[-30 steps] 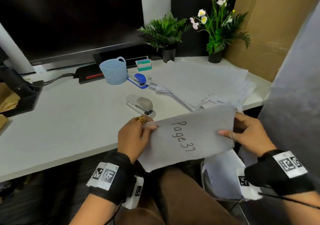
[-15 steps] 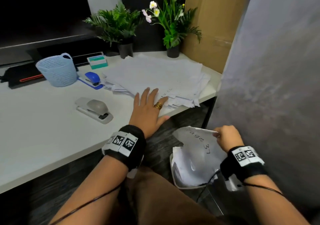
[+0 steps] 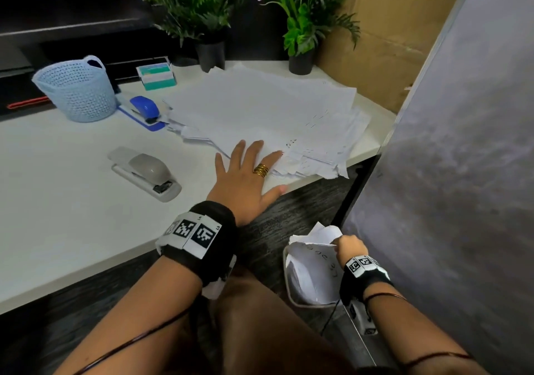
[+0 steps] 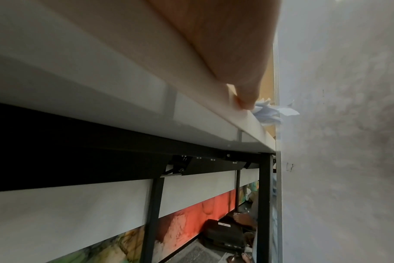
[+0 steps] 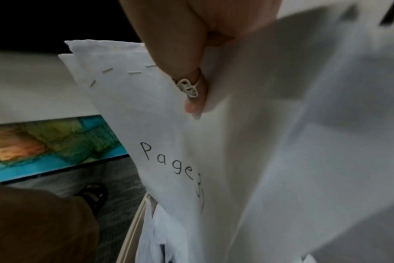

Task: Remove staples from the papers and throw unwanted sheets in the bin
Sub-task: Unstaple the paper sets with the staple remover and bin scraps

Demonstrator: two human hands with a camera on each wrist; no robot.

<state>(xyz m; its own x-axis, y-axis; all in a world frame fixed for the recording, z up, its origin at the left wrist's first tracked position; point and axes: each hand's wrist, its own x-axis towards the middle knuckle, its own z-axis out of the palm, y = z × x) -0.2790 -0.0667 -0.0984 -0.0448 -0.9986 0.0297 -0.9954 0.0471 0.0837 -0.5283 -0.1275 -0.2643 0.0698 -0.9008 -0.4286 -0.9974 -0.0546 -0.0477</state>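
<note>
A wide pile of white papers (image 3: 260, 105) covers the right part of the desk. My left hand (image 3: 251, 158) lies flat and open on the pile's near corner; the left wrist view shows its thumb (image 4: 245, 96) at the desk edge. Down on the floor to the right, my right hand (image 3: 342, 243) pinches the stapled sheet marked "Page 37" (image 3: 315, 256) over the white bin (image 3: 289, 285). The right wrist view shows fingers (image 5: 187, 74) gripping that sheet (image 5: 164, 138), with several staples (image 5: 133, 72) along its top edge. The bin holds other crumpled sheets.
A grey stapler (image 3: 144, 172) lies left of my left hand. Behind it are a blue stapler (image 3: 144, 108), a light-blue mesh basket (image 3: 75, 88) and a small staple box (image 3: 156, 75). Two potted plants (image 3: 208, 27) stand at the back; a grey partition (image 3: 462, 172) closes the right side.
My left hand let go of the "Page 37" sheet and settled flat on the paper pile. My right hand carried the sheet down to the bin and has lowered it further in.
</note>
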